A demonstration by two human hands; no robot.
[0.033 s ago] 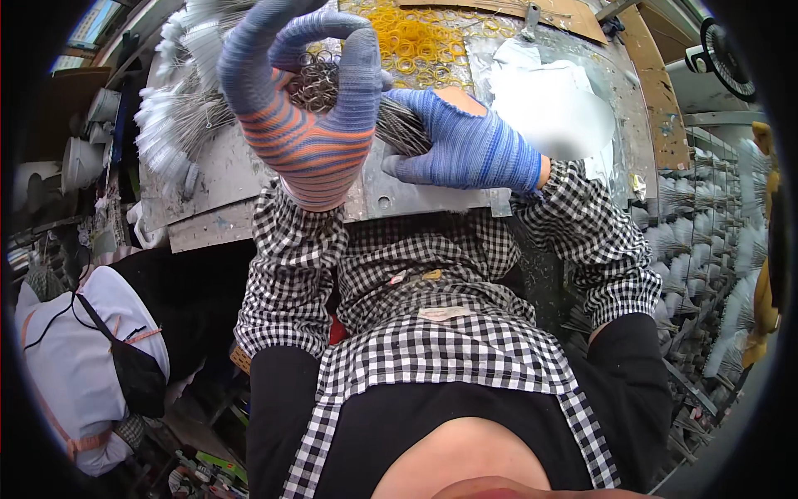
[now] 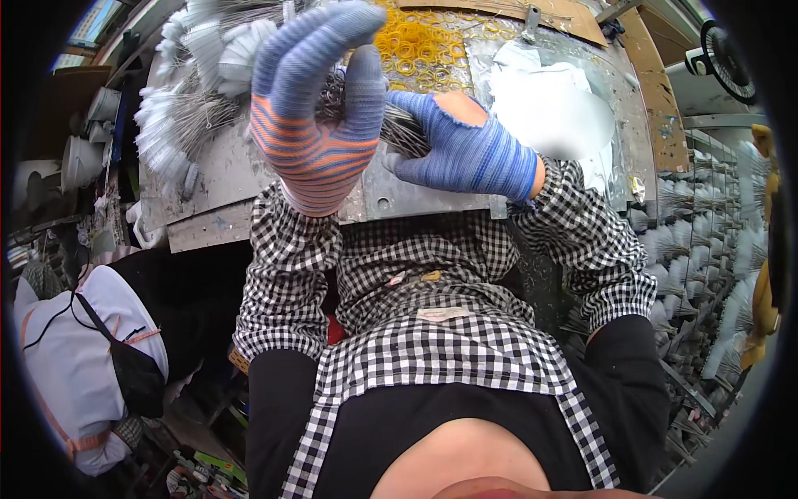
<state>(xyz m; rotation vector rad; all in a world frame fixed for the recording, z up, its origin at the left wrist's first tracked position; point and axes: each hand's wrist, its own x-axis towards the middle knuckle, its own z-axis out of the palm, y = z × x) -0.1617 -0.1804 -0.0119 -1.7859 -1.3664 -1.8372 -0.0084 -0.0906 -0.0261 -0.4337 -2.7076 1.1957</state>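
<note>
My right hand point(image 2: 470, 145), in a blue knit glove, is closed around a bundle of thin wire stems point(image 2: 404, 133). The stems slant up and left out of my grip, ending in dark metal loops point(image 2: 332, 98). Beside those loops is my left hand point(image 2: 320, 112), in a striped blue and orange glove. It is cupped but open, the fingers stretched upward and the thumb apart from them. Part of the bundle is hidden by the two gloves. White-bristled wire brushes point(image 2: 170, 137) lie heaped to the left of my left hand.
Yellow rubber bands point(image 2: 420, 41) are spread over the far middle of the worktable point(image 2: 224, 187). A crumpled white sheet point(image 2: 553, 108) lies to the right of my right hand. A black fan point(image 2: 725, 58) stands at the far right, above racks of more brushes point(image 2: 690, 237). White fabric point(image 2: 87, 358) hangs at lower left.
My left hand's fingers have straightened from a curl around the loops, and that hand has shifted slightly right and tilted. My right hand keeps its grip on the stems.
</note>
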